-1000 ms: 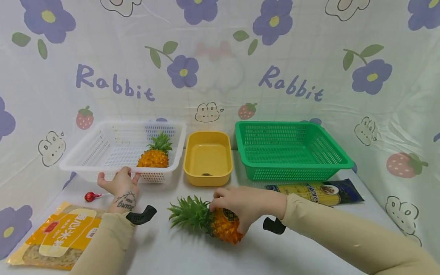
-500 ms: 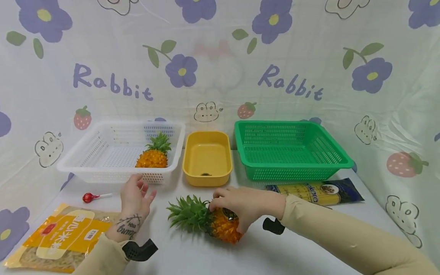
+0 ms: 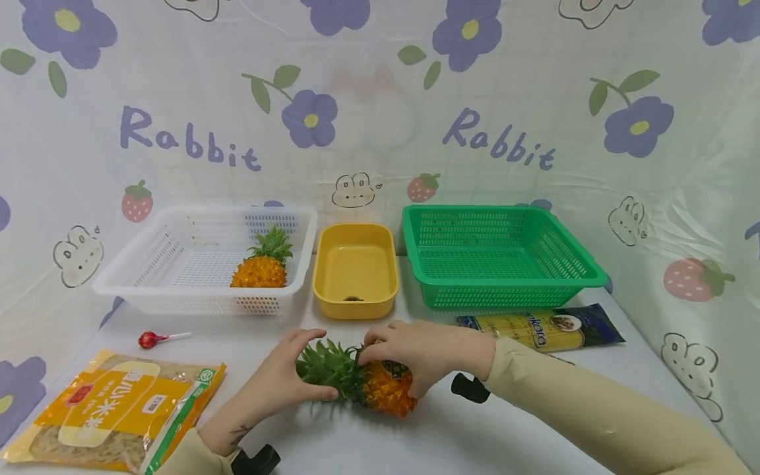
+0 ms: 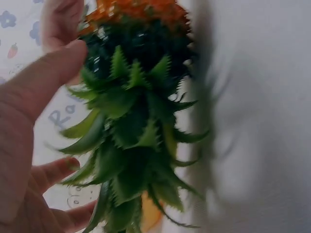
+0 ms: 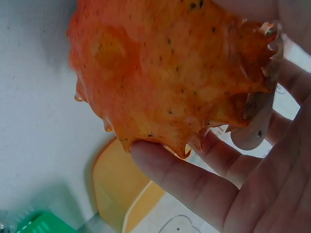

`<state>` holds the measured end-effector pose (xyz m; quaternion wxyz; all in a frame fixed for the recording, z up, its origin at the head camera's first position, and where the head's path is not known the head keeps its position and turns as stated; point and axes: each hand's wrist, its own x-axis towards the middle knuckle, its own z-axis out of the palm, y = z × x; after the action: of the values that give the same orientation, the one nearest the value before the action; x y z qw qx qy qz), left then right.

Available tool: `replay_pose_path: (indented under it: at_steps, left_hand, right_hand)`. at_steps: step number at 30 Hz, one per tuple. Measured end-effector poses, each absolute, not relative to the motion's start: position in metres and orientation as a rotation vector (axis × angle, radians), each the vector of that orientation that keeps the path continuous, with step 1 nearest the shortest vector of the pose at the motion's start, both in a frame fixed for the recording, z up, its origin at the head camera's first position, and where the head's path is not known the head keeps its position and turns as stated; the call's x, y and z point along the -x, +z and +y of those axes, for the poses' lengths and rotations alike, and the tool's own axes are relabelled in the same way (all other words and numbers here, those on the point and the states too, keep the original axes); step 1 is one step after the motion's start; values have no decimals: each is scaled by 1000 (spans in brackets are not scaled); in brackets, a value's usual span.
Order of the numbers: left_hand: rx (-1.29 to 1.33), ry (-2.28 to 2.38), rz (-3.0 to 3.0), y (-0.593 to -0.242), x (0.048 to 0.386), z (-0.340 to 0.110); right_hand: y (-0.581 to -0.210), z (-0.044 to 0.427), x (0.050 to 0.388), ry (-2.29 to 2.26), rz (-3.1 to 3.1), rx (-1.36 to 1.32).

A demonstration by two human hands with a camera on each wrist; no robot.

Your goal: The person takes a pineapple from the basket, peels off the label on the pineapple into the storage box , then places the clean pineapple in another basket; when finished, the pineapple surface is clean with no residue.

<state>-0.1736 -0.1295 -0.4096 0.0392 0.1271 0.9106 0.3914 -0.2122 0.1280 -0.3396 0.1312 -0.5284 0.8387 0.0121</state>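
Note:
A pineapple (image 3: pixel 390 394) lies on its side on the white table, its green crown pointing left. My right hand (image 3: pixel 424 349) grips the orange body from above; in the right wrist view its fingers (image 5: pixel 184 177) curl along the bumpy skin. My left hand (image 3: pixel 279 379) is at the leafy crown (image 4: pixel 136 121), thumb on the near side and fingers on the far side. Its fingers are spread, and I cannot tell whether they touch the leaves. Another pineapple (image 3: pixel 259 272) sits in the white basket (image 3: pixel 178 291) at the back left.
A yellow tub (image 3: pixel 356 310) stands at the back middle, a green basket (image 3: pixel 505 295) right of it. A spaghetti pack (image 3: pixel 537 330) lies before the green basket. On the left lie a red lollipop (image 3: pixel 150 340) and a yellow food bag (image 3: pixel 113 409).
My left hand has left the white basket's front rim and come right and nearer, to the crown of the pineapple. My right hand has kept its grip with little movement.

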Motion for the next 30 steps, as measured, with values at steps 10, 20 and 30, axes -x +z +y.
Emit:
replay_pose_path:
  at_steps: [10, 20, 30]
  left_hand:
    - [-329, 1145, 2908, -420, 164, -123]
    - [-353, 1166, 2959, -423, 161, -122]
    - [-317, 1223, 2962, -422, 170, -123]
  right_hand:
    - [-352, 148, 195, -530, 2642, 1108]
    - [-382, 153, 167, -1370, 2310, 162]
    - [-392, 139, 176, -1574, 2180, 38]
